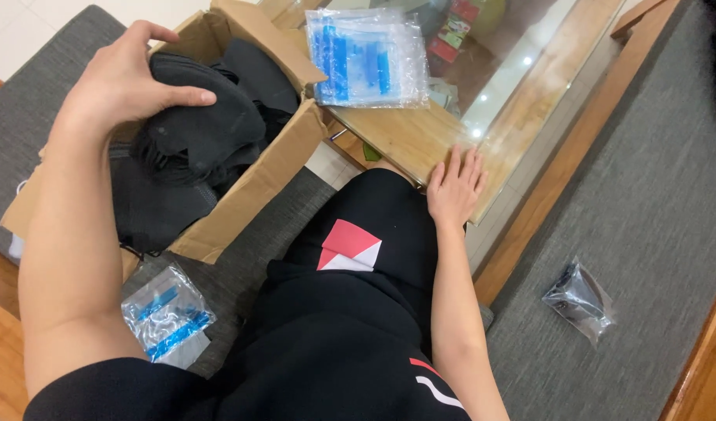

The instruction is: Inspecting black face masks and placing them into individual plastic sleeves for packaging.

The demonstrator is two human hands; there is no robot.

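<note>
Left hand (120, 82) sits on top of a black padded item (206, 117) in the open cardboard box (256, 187) — fingers curled over it, thumb stretched along its upper side, index finger lifted a little. A loose clasp on the item; whether it is lifted clear of the pile below cannot be told. The box stands on a grey cushion (30, 109) to the person's left, flaps open, filled with more black pieces of the same kind.

Right hand (455, 187) lies flat, palm down, fingers straight and close together, on the corner edge of a wooden table (404, 136) with a glass top. It holds nothing.

A stack of clear plastic bags with blue print (369, 58) rests on the table edge, touching the box's upper flap. A second bundle of clear bags with blue strips (167, 316) lies on the cushion just beside the person's left upper arm, below the box. Well apart, on the grey cushion (646, 195) to the right — one small sealed bag with a dark item inside (580, 300).

Person wears black clothes; a red-and-white patch (348, 245) shows on the leg between the arms.
</note>
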